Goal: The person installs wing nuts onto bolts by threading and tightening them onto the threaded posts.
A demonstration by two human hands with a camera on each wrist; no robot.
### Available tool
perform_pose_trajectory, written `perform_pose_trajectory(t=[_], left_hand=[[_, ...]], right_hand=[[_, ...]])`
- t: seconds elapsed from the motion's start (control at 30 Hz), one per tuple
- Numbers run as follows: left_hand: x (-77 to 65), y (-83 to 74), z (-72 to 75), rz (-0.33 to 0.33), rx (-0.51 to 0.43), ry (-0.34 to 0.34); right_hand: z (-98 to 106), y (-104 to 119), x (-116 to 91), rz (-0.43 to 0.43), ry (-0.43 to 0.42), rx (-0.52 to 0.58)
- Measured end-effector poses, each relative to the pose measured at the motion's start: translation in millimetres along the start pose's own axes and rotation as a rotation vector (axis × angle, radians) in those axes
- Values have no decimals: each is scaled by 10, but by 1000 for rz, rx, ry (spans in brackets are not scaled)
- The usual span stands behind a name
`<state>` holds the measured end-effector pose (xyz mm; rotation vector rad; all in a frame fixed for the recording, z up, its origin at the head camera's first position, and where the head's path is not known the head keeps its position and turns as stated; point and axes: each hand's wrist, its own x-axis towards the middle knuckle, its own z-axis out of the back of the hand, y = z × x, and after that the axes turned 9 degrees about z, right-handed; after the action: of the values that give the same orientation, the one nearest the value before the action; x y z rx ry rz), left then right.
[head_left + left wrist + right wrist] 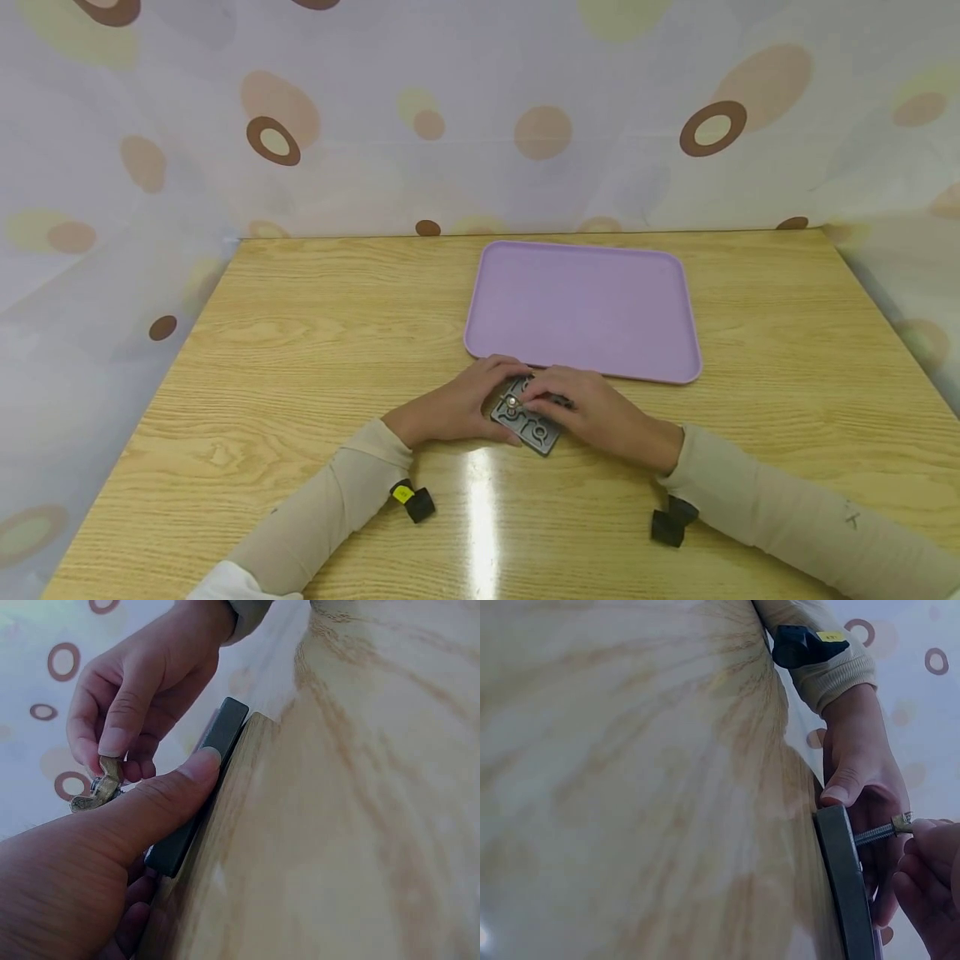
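Observation:
A dark grey metal plate point(542, 444) with raised ring and line patterns lies on the wooden table. My left hand point(461, 408) holds it by the edges, the thumb along the near side and the fingers at the far side. A threaded bolt point(873, 835) stands up from the plate, with a brass-coloured wing nut point(106, 787) near its top. Thumb and fingers of my right hand point(600, 415) pinch one wing of that nut. In the head view this hand covers the plate's right part.
A purple tray point(585, 312) lies just beyond the hands, its near rim close to the plate. Wooden tabletop point(322, 333) stretches to both sides. Patterned cloth point(480, 108) hangs behind the table and along its sides.

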<state>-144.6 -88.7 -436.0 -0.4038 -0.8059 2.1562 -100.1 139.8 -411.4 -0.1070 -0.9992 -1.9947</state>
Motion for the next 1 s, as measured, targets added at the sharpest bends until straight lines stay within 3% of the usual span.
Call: perform_pose_trajectory(t=[1.0], left_hand=[[6, -22, 6, -2, -8, 14]], right_hand=[[-55, -9, 41, 49, 14, -16]])
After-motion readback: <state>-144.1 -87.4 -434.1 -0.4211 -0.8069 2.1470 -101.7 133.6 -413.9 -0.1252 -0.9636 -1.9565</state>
